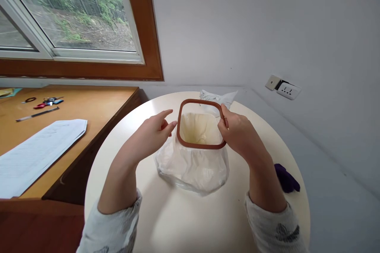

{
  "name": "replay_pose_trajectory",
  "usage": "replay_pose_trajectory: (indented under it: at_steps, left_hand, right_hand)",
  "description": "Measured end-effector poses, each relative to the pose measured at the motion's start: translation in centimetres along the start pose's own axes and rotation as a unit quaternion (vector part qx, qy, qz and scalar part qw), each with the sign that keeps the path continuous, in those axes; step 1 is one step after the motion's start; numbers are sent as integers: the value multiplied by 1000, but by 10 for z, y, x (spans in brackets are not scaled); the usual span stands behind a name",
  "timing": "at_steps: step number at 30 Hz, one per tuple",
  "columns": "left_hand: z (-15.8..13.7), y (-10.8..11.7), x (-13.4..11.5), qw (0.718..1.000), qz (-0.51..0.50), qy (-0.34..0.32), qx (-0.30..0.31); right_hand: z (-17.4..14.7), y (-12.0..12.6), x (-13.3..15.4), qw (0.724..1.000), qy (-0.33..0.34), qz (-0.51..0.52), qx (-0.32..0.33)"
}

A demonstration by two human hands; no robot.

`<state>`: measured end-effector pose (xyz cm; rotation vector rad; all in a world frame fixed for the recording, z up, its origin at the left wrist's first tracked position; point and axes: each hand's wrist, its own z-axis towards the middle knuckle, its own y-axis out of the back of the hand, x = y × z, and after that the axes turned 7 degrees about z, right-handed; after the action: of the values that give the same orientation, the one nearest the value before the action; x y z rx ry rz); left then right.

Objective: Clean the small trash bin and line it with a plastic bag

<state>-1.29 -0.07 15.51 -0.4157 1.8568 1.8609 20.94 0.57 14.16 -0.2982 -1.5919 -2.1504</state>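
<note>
A brown square ring (202,146), like a bin's rim, is held at its right side between the thumb and fingers of my right hand (237,128). Below it on the round table stands a small bin lined with a translucent white plastic bag (192,166), its edge folded outward and hanging around the outside. Through the ring the pale inside of the lined bin shows. My left hand (154,132) is just left of the ring, thumb and index finger apart, with nothing between them; its other fingers are curled and partly hidden.
Behind the bin lies a crumpled plastic bag (221,97) on the round white table (190,225). A dark purple cloth item (286,178) rests near its right edge. The wooden desk (103,102) at left carries papers (44,146), a pen (37,114) and keys (49,102).
</note>
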Motion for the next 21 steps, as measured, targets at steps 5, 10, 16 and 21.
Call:
replay_pose_trajectory:
  at_steps: [5, 10, 16, 21]
  left_hand:
    - [-1, 1, -5, 998, -24, -47, 24]
    - [2, -2, -5, 997, -3, -53, 50]
    - [5, -8, -3, 997, -25, -52, 56]
    - [6, -11, -2, 998, -13, -43, 50]
  right_hand:
    - [0, -5, 5, 999, 11, -31, 16]
    - [1, -8, 5, 999, 9, -40, 28]
    - [2, -8, 3, 999, -9, -20, 43]
    - [3, -8, 2, 999, -12, -17, 44]
